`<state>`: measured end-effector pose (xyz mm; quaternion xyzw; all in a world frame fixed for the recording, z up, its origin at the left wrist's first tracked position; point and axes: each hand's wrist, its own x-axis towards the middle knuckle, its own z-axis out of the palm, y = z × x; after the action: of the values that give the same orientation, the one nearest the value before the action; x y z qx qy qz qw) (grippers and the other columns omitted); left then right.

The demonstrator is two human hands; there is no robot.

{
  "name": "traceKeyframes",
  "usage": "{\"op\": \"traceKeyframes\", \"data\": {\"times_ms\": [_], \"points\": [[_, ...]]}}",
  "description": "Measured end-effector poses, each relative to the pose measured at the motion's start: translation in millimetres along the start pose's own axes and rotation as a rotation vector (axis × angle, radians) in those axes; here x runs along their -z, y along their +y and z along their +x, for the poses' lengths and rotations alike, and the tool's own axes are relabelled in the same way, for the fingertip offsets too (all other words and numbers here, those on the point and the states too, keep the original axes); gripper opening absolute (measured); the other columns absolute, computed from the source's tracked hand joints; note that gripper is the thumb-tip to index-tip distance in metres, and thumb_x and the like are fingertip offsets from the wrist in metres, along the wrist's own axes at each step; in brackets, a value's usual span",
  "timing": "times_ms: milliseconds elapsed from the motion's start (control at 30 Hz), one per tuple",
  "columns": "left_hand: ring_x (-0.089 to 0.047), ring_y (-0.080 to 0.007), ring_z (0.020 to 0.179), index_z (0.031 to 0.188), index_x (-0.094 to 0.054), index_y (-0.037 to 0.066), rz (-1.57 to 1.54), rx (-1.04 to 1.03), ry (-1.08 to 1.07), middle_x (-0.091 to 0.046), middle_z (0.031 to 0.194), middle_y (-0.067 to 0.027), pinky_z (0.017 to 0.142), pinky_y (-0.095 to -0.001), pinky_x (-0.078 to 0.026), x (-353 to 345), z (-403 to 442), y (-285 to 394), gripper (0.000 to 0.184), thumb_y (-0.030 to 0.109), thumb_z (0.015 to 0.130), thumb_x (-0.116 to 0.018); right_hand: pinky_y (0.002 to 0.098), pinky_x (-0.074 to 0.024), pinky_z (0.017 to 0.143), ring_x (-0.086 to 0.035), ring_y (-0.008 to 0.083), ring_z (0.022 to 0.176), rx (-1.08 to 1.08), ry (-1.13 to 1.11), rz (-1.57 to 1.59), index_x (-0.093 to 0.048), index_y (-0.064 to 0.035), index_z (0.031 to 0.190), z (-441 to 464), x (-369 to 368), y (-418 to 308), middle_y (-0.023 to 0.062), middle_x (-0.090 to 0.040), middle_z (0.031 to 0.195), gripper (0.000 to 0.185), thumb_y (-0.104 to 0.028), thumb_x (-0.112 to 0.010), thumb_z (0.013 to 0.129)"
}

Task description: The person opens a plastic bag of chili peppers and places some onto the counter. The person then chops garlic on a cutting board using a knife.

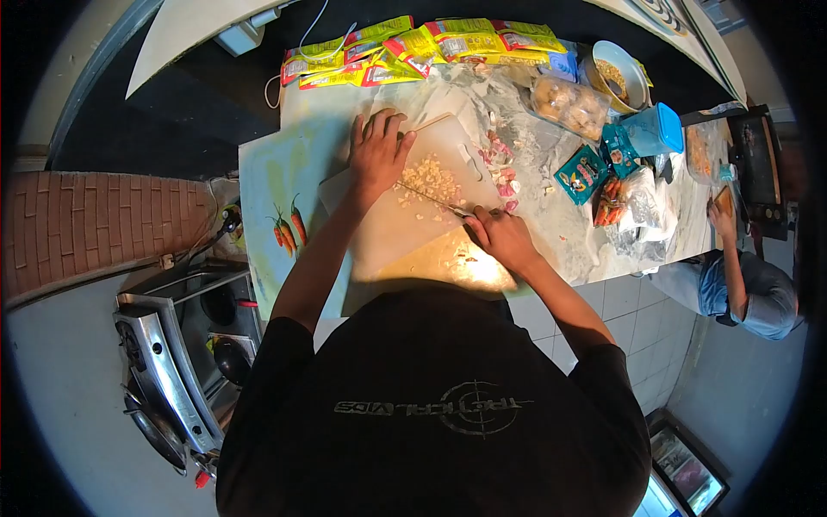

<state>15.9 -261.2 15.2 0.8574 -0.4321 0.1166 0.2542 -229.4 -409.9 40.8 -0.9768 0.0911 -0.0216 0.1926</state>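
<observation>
A knife (444,204) lies across a translucent white cutting board (396,233), its handle in my closed right hand (501,239). The blade points left into a pile of chopped pale pieces, which look like garlic (431,177). My left hand (381,153) rests at the board's upper left, fingers spread, its wrist close to the blade's tip. Whether it touches the blade is unclear. Beyond the board's right edge are reddish peels and cloves (502,168). Several red chillies (290,228) lie to the left on a light-blue surface.
Yellow-red sachets (422,47) line the table's back. A bowl (618,76), a clear pack of round brown items (568,106), teal packets (583,174) and bagged carrot-like vegetables (610,204) stand right. Another person (745,284) works at far right. A stove (164,362) is lower left.
</observation>
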Motion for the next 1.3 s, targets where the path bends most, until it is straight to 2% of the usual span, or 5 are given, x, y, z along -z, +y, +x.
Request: {"op": "traceKeyframes", "data": {"times_ms": [233,567,933,1100,1300], "points": [[-0.054,-0.0264,0.119,0.122,-0.057,0.011,-0.02,-0.046,0.054,-0.057,0.125,-0.0083,0.114,-0.05,-0.025,-1.7,15.1,3.2,0.038,0.041,0.099,-0.051,0.052,-0.0514,0.06,-0.064,0.0433,0.065,-0.056,-0.147,0.052,-0.061,-0.007,0.1,9.7,15.8,8.6,0.0221,-0.062,0.065,0.036,-0.039,-0.046,0.103],[-0.05,-0.0275,0.128,0.128,-0.054,0.011,-0.012,0.002,-0.031,-0.054,0.133,-0.0085,0.115,-0.0526,-0.024,-3.1,20.1,4.4,0.039,0.039,0.101,-0.047,0.0523,-0.051,0.061,-0.063,0.0437,0.065,-0.062,-0.114,0.102,-0.061,-0.0067,0.093,16.6,29.1,11.0,0.0207,-0.06,0.063,0.036,-0.039,-0.047,0.103],[-0.048,-0.0275,0.129,0.129,-0.054,0.013,0.017,-0.002,-0.079,-0.053,0.134,-0.0087,0.115,-0.0539,-0.024,-15.6,30.9,-0.6,0.04,0.04,0.101,-0.047,0.0492,-0.0535,0.065,-0.066,0.0396,0.072,-0.023,-0.139,0.024,-0.066,-0.0093,0.103,28.7,17.0,31.5,0.0202,-0.065,0.073,0.04,-0.042,-0.043,0.103],[-0.047,-0.028,0.13,0.129,-0.054,0.013,0.002,0.007,-0.072,-0.052,0.135,-0.0096,0.115,-0.0539,-0.024,-7.5,26.0,6.3,0.04,0.041,0.101,-0.047,0.0489,-0.0538,0.065,-0.066,0.0397,0.071,0.063,-0.007,0.097,-0.066,-0.0093,0.099,23.5,20.3,31.9,0.0209,-0.065,0.072,0.04,-0.042,-0.044,0.103],[-0.047,-0.029,0.13,0.129,-0.053,0.012,0.008,0.025,-0.097,-0.052,0.135,-0.0102,0.115,-0.0536,-0.023,-9.0,19.8,9.7,0.041,0.041,0.101,-0.048,0.0499,-0.051,0.064,-0.064,0.0415,0.071,-0.033,-0.118,0.013,-0.065,-0.0067,0.099,19.1,16.5,27.1,0.0204,-0.064,0.072,0.036,-0.037,-0.047,0.103]]}}
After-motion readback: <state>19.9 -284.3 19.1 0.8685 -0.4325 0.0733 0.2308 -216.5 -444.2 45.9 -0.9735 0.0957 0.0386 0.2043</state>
